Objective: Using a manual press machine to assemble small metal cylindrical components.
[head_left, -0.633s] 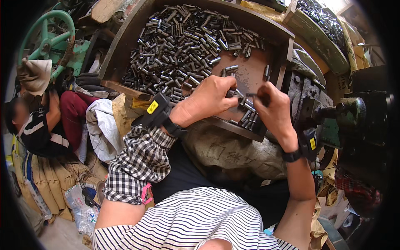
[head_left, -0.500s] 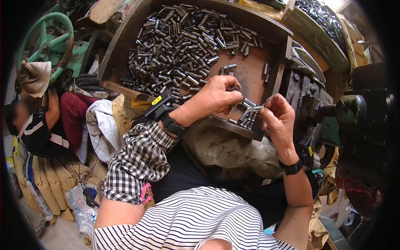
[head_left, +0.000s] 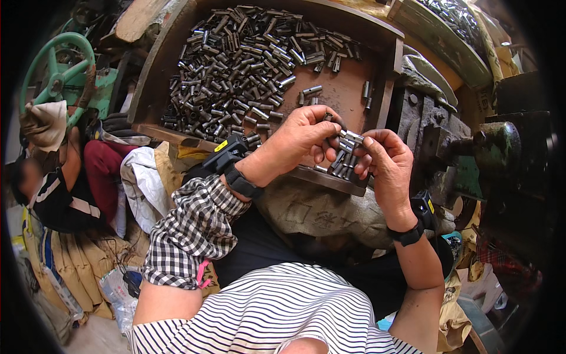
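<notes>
Over the near right corner of a wooden tray, my two hands meet at a short shiny metal tube. My right hand pinches the tube between thumb and fingers. My left hand is closed, its fingertips at the tube's left end. A small dark piece shows at the left hand's curled index finger; it is too small to name. Several more metal tubes lie below in the tray corner, partly hidden by my fingers. A large heap of similar tubes fills the tray's left side.
A dark, greasy machine with a round spindle stands close on the right. At the far left are a green handwheel and another person. Grey sacking hangs under the tray. Another box of metal parts stands at the upper right.
My right hand has moved up and left to meet the left hand. The tube it holds now lies against the left fingertips. The view has shifted slightly.
</notes>
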